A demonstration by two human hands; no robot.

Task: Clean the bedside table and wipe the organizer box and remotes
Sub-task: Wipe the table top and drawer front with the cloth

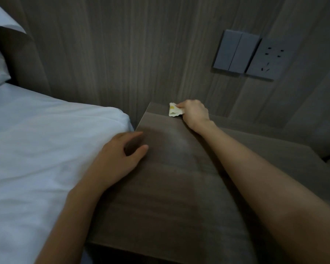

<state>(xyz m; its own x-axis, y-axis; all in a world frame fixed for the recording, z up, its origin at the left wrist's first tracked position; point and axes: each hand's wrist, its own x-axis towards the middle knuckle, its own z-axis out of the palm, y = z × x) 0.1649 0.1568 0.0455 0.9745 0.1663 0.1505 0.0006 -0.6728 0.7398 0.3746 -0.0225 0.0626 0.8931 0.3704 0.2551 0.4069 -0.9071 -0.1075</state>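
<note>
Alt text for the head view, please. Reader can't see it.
A person's right hand holds a small pale cloth on the far edge of a dark wooden table, by the wall. The left hand rests open on the table's left edge beside a white bed. A switch and socket are on the wall above.

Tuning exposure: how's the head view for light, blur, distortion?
Head view: dim, underexposed; white bedding brightest; left hand casts soft shadow on bedside table; wide-angle bends lines of the wall; cloth in right hand looks soft.
</note>
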